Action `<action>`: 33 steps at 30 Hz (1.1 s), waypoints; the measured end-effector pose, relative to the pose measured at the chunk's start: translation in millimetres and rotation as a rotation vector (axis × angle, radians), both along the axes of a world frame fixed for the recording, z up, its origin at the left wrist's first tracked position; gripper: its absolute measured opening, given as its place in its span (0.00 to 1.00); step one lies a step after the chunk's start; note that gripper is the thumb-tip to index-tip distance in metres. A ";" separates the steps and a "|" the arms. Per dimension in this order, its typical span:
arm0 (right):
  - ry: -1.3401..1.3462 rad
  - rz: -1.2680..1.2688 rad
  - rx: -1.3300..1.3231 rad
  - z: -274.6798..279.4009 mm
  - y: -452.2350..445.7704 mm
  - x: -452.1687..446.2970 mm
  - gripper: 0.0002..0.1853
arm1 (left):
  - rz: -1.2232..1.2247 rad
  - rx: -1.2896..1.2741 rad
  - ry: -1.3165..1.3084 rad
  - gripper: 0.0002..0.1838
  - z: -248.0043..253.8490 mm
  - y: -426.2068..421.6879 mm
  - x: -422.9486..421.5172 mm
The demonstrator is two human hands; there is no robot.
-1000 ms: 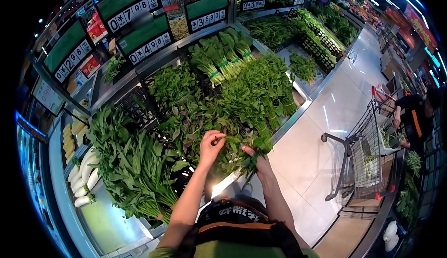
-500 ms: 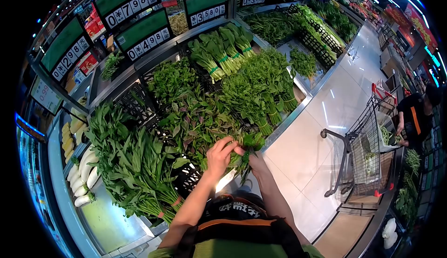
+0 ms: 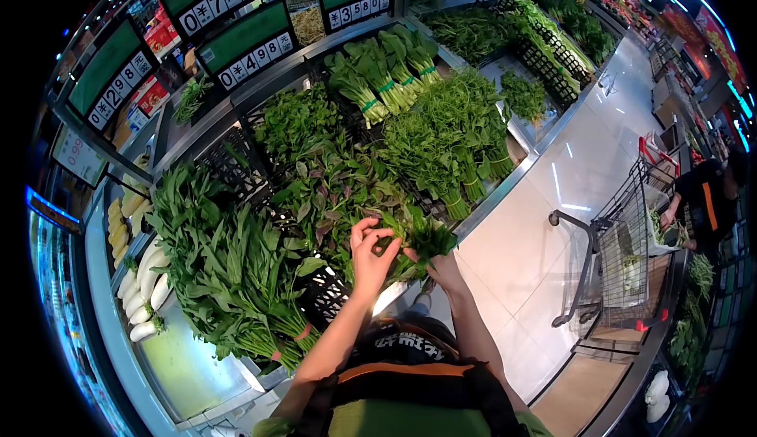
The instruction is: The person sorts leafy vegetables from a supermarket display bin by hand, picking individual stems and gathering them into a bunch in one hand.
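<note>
My right hand (image 3: 445, 270) is closed around a small bunch of dark leafy greens (image 3: 432, 240), held upright above the front edge of the display. Beside it, my left hand (image 3: 371, 255) has its fingers bent and apart, with nothing visible between them. Its fingertips are close to the leaves on the bunch's left side. Just beyond both hands lie loose greens with purplish leaves (image 3: 331, 188). Tied bunches of feathery herbs (image 3: 449, 133) rest farther back to the right. The lower stems of the held bunch are mostly hidden by my right hand.
Long-leafed greens (image 3: 236, 263) with banded stems fill the left side, near white radishes (image 3: 145, 287). Behind are bok choy bunches (image 3: 382, 74) and price signs (image 3: 244, 54). On the right, a co-worker (image 3: 698, 204) stands by a shopping cart (image 3: 623, 248) on the tiled floor.
My left hand has drawn slightly away from the bunch and its fingers have spread. The bunch in my right hand has moved a little right, and its leaves show more fully.
</note>
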State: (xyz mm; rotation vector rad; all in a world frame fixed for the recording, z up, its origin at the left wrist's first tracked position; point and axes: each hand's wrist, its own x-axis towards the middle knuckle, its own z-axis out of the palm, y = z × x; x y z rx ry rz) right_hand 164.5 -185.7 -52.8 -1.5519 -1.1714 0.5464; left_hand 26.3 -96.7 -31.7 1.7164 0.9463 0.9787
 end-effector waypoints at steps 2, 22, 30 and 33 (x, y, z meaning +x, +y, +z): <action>-0.027 0.032 0.017 0.2 0.6 0.6 0.12 | -0.041 -0.147 -0.015 0.08 -1.2 2.9 -1.3; -0.004 -0.268 0.040 -74.7 -3.4 -18.3 0.14 | 0.119 -0.923 -0.517 0.03 -46.6 -24.8 18.5; 0.642 -0.627 0.068 -4.8 -38.7 34.7 0.19 | 0.121 -0.774 -0.290 0.22 -37.1 36.6 1.1; 0.717 -0.611 0.158 0.9 -50.4 43.8 0.17 | 0.157 -0.623 -0.195 0.25 -58.1 25.9 15.5</action>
